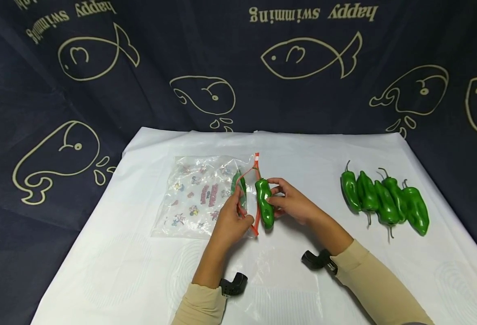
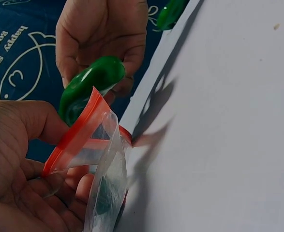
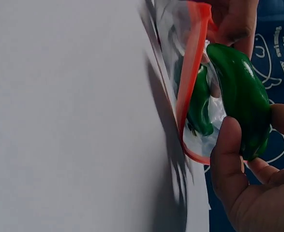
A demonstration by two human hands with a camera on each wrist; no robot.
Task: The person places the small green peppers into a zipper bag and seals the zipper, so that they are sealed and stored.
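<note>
A dark blue cloth (image 1: 311,104) printed with pale fish and whale outlines rises behind and beside a table (image 1: 303,153) covered in white. Over it reach two arms in tan sleeves, the right sleeve (image 1: 381,284) and the left sleeve (image 1: 202,307). Left of the middle lies a clear plastic bag (image 1: 185,194) with small coloured figures and pink lettering, its mouth turned to the right. Well apart on the right, five green peppers (image 1: 386,203) lie close together in a row.

The left hand (image 1: 228,221) pinches the bag at its mouth, thumb on one side and fingers curled on the other. The right hand (image 1: 293,203) is partly closed, holding a green pepper (image 1: 265,203) between thumb and fingers, just outside the mouth. A black wrist camera (image 1: 234,284) sits at the left wrist, another at the right. Inside the bag, near the opening, is what appears to be a single pepper (image 3: 199,104), though the film clouds the view. An orange-red strip (image 3: 192,63) edges the mouth, which gapes open toward the held pepper
</note>
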